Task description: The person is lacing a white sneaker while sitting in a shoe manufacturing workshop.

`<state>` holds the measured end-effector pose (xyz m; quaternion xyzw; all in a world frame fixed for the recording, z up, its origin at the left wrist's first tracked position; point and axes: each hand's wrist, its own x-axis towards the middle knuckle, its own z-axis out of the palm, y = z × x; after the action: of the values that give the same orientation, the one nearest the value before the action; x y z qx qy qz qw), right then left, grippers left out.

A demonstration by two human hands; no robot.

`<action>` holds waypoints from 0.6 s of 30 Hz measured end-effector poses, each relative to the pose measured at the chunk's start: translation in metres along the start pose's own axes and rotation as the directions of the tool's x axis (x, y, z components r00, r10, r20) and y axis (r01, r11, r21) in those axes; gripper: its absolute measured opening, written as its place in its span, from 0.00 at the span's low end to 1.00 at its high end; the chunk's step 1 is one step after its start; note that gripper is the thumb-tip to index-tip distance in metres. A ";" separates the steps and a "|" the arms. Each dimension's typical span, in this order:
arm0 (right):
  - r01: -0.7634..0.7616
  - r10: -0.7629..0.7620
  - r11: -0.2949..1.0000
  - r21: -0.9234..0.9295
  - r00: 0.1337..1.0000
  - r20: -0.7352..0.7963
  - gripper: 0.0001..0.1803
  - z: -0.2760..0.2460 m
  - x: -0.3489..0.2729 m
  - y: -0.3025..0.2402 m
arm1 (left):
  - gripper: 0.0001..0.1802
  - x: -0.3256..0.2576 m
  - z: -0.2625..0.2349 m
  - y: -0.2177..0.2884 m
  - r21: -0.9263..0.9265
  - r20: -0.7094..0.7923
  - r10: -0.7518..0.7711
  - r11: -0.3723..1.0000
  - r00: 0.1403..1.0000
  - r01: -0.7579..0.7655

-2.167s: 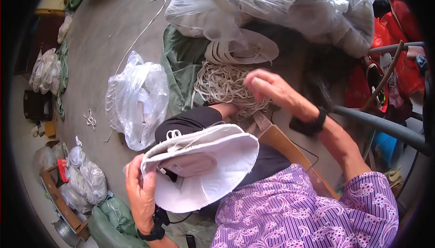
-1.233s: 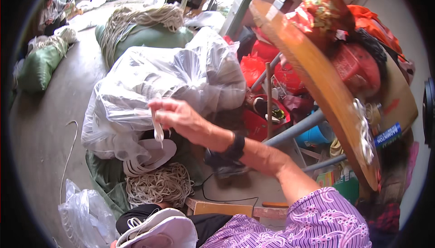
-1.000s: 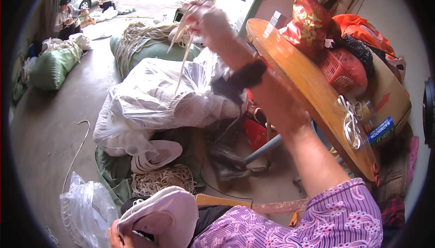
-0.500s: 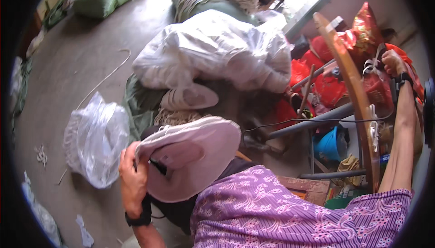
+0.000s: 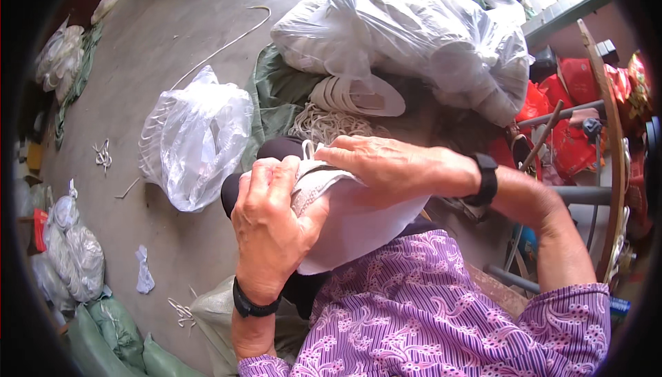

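A pale wide-brimmed hat [image 5: 358,229] is over my lap, partly hidden by both hands. My left hand [image 5: 276,225] grips its left edge, thumb on the near face and fingers curled over the top. My right hand [image 5: 393,167] lies across the upper edge from the right, its fingertips closed at the rim near the left hand's fingers. Between the fingertips a small loop of white cord [image 5: 308,148] sticks up. Just beyond is a heap of beige cord [image 5: 338,122], beside a stack of white hats [image 5: 369,96] on its side.
Large clear plastic bags [image 5: 407,25] full of white items lie ahead. A crumpled clear bag [image 5: 196,143] sits left of my knees, with a long cord [image 5: 221,49] behind it. Filled bags [image 5: 79,253] line the left. At right stand a wooden bar [image 5: 610,143] and red bags [image 5: 569,136].
My right hand has come from the red bags at far right onto the hat's rim. The hat has tilted so its inside no longer shows. The view has shifted left.
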<state>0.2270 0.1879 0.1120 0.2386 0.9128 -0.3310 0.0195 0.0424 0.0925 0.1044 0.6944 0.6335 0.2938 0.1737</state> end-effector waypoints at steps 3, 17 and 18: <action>-0.032 0.034 0.968 0.248 0.999 -0.003 0.29 0.008 0.003 0.025 | 0.26 0.009 -0.006 0.010 0.088 0.099 -0.071 0.994 0.993 0.062; -0.275 0.714 0.445 0.852 0.683 -0.153 0.16 0.007 -0.134 0.311 | 0.13 0.033 0.029 -0.058 -0.026 0.024 -0.356 0.934 0.934 0.357; -0.284 0.719 0.442 0.851 0.679 -0.147 0.17 0.030 -0.123 0.341 | 0.13 0.022 0.029 -0.065 0.014 0.020 -0.378 0.926 0.926 0.378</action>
<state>0.4851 0.3450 -0.0906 0.5683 0.5288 -0.5923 -0.2159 0.0105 0.1268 0.0461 0.5636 0.7548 0.2439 0.2305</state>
